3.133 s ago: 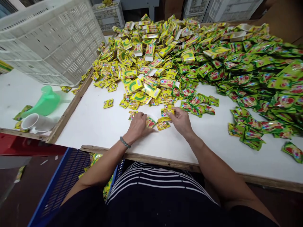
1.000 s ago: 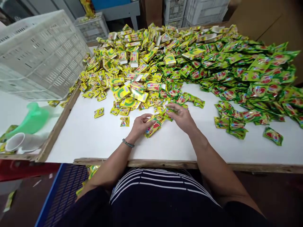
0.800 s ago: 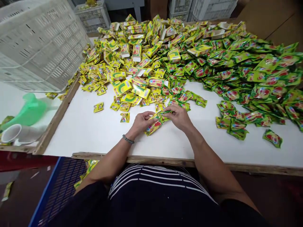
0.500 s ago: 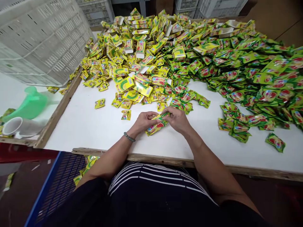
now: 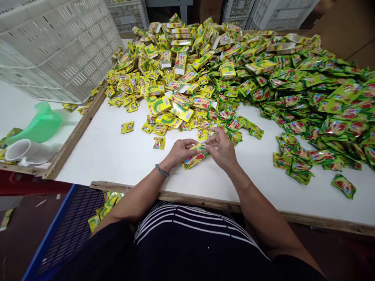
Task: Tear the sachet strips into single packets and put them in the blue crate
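Far left of my hands, a cup (image 5: pixel 41 153) lies on its side, a green scoop (image 5: pixel 48 123) just beyond it, and a tilted crate (image 5: pixel 73 50) stands farther out. A wooden strip (image 5: pixel 74 134) divides them from my part of the table (image 5: pixel 140 168). Nearer my body, below my left forearm, is a blue basket (image 5: pixel 56 218) with yellow packs in it.

Between the strip and my left hand (image 5: pixel 179 153) I have a broad stretch of white top, with two loose packets (image 5: pixel 159 143) on it. That hand pinches a yellow box (image 5: pixel 195 159), which lies tilted between my hands. My right hand (image 5: pixel 222 150) has bent fingers at the box's far right end, by a white flap; I can't tell whether they grip it. The wooden front edge (image 5: pixel 199 199) runs under both forearms.

Beyond my fingers, a close heap of boxes (image 5: pixel 183 112) limits reach forward. To the right, more white top reaches a small cluster (image 5: pixel 295 156), with green packets (image 5: pixel 295 97) piled behind.

Barcodes show on some boxes; mine shows a red fruit and lettering, partly covered, too small to read.
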### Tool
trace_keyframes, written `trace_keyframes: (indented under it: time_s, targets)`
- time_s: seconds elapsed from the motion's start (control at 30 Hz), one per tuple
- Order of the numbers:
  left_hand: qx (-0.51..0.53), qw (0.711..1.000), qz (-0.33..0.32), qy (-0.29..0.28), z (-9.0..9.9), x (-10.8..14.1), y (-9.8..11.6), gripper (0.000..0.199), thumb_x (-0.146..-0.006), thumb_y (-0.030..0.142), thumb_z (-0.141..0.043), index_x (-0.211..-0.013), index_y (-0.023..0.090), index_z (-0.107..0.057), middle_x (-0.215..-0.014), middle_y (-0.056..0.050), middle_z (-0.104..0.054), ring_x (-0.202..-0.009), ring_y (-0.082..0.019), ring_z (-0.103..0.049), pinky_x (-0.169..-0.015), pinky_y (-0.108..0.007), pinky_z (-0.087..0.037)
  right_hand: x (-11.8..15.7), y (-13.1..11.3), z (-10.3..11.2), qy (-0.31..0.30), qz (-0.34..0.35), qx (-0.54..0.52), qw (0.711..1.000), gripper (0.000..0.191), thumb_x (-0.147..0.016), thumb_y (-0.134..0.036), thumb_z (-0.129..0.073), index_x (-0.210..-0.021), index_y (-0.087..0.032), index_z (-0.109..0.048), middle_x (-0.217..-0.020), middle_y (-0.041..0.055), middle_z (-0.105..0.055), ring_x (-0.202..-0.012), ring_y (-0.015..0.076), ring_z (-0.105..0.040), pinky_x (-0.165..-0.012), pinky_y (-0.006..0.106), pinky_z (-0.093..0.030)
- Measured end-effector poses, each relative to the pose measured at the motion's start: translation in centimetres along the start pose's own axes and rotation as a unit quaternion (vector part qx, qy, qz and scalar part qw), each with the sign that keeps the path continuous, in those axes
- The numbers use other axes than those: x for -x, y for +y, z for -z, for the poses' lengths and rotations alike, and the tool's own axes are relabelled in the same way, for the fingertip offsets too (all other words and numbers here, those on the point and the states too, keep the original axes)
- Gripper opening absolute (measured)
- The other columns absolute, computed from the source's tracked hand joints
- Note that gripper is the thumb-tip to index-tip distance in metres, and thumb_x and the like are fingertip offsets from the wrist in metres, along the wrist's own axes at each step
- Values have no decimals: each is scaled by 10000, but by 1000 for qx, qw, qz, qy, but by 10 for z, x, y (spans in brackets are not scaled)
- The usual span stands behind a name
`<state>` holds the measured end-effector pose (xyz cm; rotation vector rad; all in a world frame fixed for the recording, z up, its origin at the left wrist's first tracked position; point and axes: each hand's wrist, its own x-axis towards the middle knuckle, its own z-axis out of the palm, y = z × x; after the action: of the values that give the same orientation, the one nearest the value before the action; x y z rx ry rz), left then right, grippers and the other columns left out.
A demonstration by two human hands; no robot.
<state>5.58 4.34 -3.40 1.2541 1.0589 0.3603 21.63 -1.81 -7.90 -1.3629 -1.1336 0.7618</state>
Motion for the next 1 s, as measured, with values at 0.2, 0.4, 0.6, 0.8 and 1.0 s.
trace_keyframes:
  time_s: [0.2, 0.4, 0.6, 0.8, 1.0]
  targets:
    - [34, 999, 0, 23, -4, 1, 1, 554, -512, 384, -890, -939, 123, -651, -577, 51, -597, -508, -85, -537, -511, -199, -393, 4, -4, -2, 9, -1, -55, 998, 440, -817, -275, -568, -1237, -243, -442, -892, 24, -687, -770, 189, -680, -739, 366, -563]
    - [49, 996, -44, 53, -4, 0, 1, 555, -549, 408, -879, -955, 130, -621, -503, 97, -509, -442, -49, -450, -480, -178, -354, 4, -7, -5, -17, 18, -62, 998, 377, -872, -361, -562, -1218, -250, -461, -917, 35, -696, -795, 201, -689, -770, 382, -564]
    - [74, 987, -120, 70, -6, -2, 2, 667, -675, 462, -809, -1199, 212, -482, -594, 95, -562, -475, -67, -498, -494, -176, -372, 1, -1, -4, 57, -8, -51, 997, 366, -764, -508, -706, -981, -217, -652, -940, 58, -663, -805, 188, -635, -720, 346, -553]
    - [66, 986, -153, 31, -4, -2, -4, 521, -692, 446, -799, -1073, 191, -553, -796, 20, -634, -695, -109, -605, -651, -214, -468, 6, 2, -13, -75, -91, -153, 981, 442, -752, -588, -685, -997, -221, -711, -772, 20, -685, -740, 192, -650, -715, 353, -559]
    - [76, 992, -102, 2, -3, 1, -2, 503, -659, 387, -821, -1017, 177, -537, -713, 46, -610, -607, -91, -585, -592, -202, -451, 2, 8, -4, -64, -119, -150, 979, 361, -746, -550, -706, -905, -227, -689, -800, 20, -715, -729, 186, -657, -689, 334, -560]
